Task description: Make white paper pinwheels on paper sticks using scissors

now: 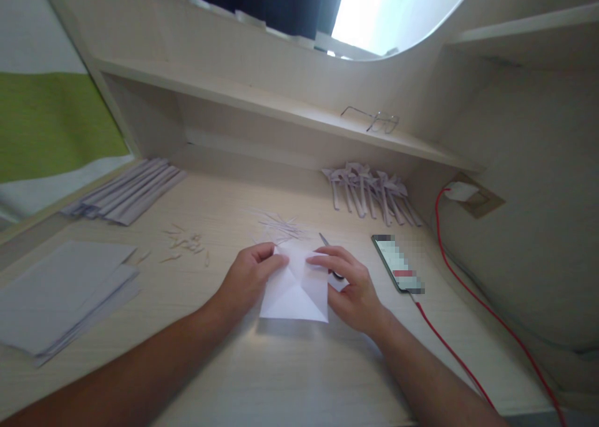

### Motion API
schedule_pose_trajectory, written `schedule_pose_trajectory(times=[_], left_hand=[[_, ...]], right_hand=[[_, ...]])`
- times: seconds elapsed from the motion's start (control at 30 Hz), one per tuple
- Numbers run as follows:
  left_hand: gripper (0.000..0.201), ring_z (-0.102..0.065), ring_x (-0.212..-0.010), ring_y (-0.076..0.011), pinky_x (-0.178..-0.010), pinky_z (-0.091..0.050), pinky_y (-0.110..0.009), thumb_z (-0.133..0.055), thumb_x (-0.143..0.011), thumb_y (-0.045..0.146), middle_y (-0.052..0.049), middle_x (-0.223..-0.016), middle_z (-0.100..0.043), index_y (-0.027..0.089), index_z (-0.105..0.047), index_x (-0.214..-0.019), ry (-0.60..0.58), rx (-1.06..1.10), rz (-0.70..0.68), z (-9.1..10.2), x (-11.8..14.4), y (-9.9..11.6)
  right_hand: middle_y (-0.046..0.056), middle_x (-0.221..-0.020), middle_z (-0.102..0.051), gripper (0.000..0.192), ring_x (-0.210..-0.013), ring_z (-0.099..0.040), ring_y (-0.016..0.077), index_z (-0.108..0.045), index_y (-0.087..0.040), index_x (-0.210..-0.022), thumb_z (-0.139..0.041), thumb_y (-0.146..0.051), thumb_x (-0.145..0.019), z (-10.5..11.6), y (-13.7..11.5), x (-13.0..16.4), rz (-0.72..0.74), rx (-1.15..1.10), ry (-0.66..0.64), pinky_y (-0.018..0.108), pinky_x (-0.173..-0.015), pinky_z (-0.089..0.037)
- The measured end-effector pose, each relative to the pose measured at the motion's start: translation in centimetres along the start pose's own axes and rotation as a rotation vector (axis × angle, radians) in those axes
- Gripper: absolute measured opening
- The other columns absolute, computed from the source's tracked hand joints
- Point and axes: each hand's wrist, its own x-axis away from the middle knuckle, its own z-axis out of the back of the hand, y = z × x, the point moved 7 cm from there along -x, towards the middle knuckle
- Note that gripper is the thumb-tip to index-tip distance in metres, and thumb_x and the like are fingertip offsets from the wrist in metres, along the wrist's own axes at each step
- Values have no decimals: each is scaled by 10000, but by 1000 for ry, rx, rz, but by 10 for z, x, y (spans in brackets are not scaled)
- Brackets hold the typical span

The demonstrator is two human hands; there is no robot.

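Observation:
A square sheet of white paper (294,299) with creases meeting at its middle is held a little above the desk. My left hand (255,268) pinches its upper left edge, thumb on top. At the right edge, my right hand (349,283) has its thumb and fingers on the paper, the index finger lying over the upper right part. Partly hidden behind the right hand is a pair of scissors (324,239), its blade pointing away. Just beyond the sheet lie several thin paper strips (283,226).
Stacked paper sheets (60,283) and rolled paper sticks (128,193) are on the left, near small twisted bits (189,245). Paper pinwheels (367,186) lie at the back right. A phone (397,265) with a red cable (449,343) sits right. Glasses (384,123) rest on the shelf.

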Motion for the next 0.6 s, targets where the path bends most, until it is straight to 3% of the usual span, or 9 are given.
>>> schedule_pose_trajectory(times=[0.6], left_hand=[[275,-481,-550,-123,-511,-334,-246,-739,-767,405,27,-629,-536,170,-609,-711,4,-12,-27,-1,2,5]], right_hand=[[69,-1153,-689,469,-1060,-656,223,-728,-275,-1195,-601,-42,-808,1,1,-1,-10,4,14,401,-923,-534]])
